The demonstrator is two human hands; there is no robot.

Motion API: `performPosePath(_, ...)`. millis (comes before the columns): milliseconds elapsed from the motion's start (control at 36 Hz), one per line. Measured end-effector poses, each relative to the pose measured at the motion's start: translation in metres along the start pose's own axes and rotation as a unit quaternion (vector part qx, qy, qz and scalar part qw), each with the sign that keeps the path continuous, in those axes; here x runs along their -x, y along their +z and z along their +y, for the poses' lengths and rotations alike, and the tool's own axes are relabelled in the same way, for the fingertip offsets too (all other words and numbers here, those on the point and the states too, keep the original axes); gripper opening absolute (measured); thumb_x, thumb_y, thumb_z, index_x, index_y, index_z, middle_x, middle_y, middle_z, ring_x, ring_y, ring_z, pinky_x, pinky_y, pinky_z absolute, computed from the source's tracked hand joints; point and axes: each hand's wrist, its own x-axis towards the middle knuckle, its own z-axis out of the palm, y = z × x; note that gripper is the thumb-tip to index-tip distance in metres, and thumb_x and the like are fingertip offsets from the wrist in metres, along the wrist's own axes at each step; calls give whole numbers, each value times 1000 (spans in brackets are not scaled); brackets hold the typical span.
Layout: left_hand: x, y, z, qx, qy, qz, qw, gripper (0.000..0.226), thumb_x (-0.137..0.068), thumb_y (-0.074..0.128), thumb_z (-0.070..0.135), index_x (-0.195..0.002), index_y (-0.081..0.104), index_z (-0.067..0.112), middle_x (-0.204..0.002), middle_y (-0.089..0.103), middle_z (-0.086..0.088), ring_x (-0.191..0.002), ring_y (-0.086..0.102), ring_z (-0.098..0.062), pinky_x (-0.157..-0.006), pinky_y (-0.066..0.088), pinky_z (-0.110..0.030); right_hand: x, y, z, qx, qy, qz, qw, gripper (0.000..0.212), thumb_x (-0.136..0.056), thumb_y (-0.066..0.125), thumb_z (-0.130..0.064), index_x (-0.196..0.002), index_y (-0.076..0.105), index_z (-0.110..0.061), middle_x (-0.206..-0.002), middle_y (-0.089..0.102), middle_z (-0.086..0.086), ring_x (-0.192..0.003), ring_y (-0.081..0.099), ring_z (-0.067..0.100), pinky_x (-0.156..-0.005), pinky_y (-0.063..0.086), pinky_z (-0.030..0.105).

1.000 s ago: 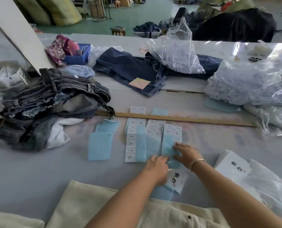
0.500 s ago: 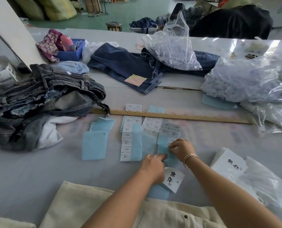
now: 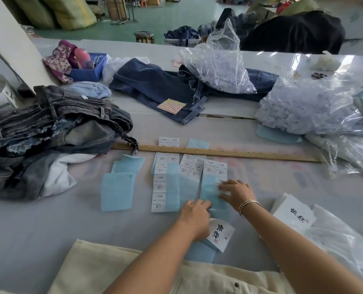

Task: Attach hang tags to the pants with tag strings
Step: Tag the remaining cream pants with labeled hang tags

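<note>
Cream pants (image 3: 112, 270) lie across the near table edge. Just beyond them a white hang tag with black brush lettering (image 3: 221, 235) lies on a blue sheet. More such hang tags are stacked at the right (image 3: 293, 215). Blue backing sheets carrying white size labels (image 3: 168, 187) are spread in the middle. My left hand (image 3: 195, 217) presses curled fingers on the near end of the rightmost label sheet (image 3: 210, 187). My right hand (image 3: 235, 193) rests on that sheet's right edge, fingers spread, thumb apart. No tag strings can be made out.
A wooden ruler (image 3: 240, 154) lies across the table beyond the labels. A pile of grey jeans (image 3: 49, 128) sits at the left, dark blue jeans (image 3: 155, 88) further back. Clear plastic bags (image 3: 303, 111) crowd the right side. A blue tray (image 3: 89, 71) stands at the back left.
My right hand's fingers bunched over the rightmost label sheet, then spread again on its right edge. My left hand stays pressed on its near end.
</note>
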Motion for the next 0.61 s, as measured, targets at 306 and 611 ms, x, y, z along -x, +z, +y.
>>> performPosePath(306, 1, -1, -2, 5, -3, -6, 1000, 44, -87, 44, 11, -128, 58, 6, -142, 40, -2, -126, 38, -27, -108, 27, -39, -14, -7, -5, -136, 41, 4, 990, 17, -83, 71, -30, -96, 77, -21, -105, 65, -3, -100, 58, 21, -81, 40, 25)
performPosePath(611, -1, 3, -4, 21, -5, -22, 1000, 46, -85, 43, 10, -129, 56, 7, -144, 37, 1, -130, 35, -25, -110, 24, -38, -23, -24, -3, -156, 62, -89, 982, 19, -76, 78, -23, -93, 76, -13, -89, 71, 0, -77, 58, 11, -69, 43, 19)
